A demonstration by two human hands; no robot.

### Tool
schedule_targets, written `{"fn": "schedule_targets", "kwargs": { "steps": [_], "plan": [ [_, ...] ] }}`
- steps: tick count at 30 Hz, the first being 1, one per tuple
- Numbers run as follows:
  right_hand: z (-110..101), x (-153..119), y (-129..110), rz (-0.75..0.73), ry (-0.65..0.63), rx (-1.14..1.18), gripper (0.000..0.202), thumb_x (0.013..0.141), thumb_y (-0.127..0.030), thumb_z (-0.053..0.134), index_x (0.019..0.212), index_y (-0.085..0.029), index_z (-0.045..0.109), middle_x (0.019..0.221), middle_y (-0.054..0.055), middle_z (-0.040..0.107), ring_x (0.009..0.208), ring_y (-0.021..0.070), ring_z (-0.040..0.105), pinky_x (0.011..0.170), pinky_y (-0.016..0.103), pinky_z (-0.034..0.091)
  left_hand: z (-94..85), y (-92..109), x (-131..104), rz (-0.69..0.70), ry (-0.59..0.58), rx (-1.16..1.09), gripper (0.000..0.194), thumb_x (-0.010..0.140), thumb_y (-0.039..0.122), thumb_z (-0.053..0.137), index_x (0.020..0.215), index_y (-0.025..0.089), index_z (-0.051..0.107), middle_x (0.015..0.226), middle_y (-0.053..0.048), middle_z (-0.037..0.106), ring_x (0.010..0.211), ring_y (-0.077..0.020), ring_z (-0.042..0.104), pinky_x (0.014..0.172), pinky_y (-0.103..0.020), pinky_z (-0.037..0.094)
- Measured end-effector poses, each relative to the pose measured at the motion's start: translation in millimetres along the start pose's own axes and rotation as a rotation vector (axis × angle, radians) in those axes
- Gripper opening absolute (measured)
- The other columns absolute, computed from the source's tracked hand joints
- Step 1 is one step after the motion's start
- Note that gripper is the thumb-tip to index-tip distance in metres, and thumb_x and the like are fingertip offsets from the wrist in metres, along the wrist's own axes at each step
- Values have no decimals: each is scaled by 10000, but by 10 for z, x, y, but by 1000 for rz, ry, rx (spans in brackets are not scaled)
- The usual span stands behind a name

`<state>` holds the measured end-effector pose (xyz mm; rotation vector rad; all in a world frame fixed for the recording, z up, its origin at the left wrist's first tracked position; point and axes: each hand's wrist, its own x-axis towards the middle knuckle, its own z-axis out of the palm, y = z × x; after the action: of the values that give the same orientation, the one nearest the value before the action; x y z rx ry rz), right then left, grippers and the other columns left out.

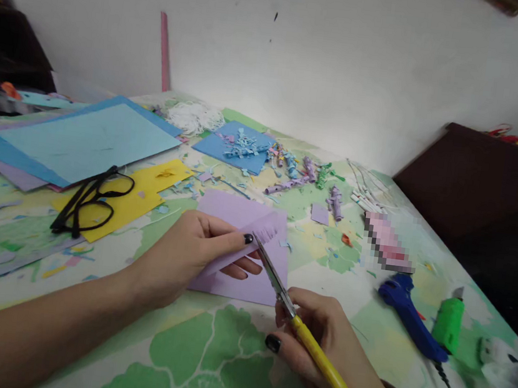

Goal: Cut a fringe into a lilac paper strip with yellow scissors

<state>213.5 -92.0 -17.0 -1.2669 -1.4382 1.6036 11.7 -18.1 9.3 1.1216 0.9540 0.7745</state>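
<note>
My left hand (190, 248) pinches a strip of light purple paper (265, 227) between thumb and fingers; its far end has a row of fine fringe cuts. My right hand (318, 327) grips scissors (276, 282) with metal blades and a yellow handle. The blade tips meet the strip's edge just beside my left thumb; whether the blades are apart is hard to see. Flat on the table under both lies a larger light purple sheet (238, 289), partly covered by my left hand.
Black glasses (83, 204) rest on yellow paper (141, 211) at left, near stacked blue sheets (96, 136). Curled paper pieces (309, 172) and scraps lie behind. To the right are a blue glue gun (414, 317) with a cord, a green object (448, 324) and a blurred-out pink item (388, 241).
</note>
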Motion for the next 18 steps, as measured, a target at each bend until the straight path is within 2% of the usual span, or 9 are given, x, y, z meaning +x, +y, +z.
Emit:
{"fn": "schedule_targets", "kwargs": {
  "steps": [11, 18],
  "plan": [
    [7, 15, -12, 44, 53, -38, 431, 632, -332, 858, 636, -191, 450, 469, -114, 316, 353, 36, 309, 316, 138, 196, -11, -17, 32, 6, 2, -9, 165, 801, 292, 686, 754, 179, 798, 730, -63, 791, 649, -145, 724, 609, -173, 563],
    [-39, 20, -18, -9, -30, 33, 382, 683, -362, 828, 708, -179, 493, 461, -110, 388, 327, 29, 337, 305, 123, 240, -9, -25, 50, -5, -2, -6, 175, 807, 305, 683, 762, 180, 797, 735, -66, 791, 670, -151, 728, 621, -185, 566]
  ]
}}
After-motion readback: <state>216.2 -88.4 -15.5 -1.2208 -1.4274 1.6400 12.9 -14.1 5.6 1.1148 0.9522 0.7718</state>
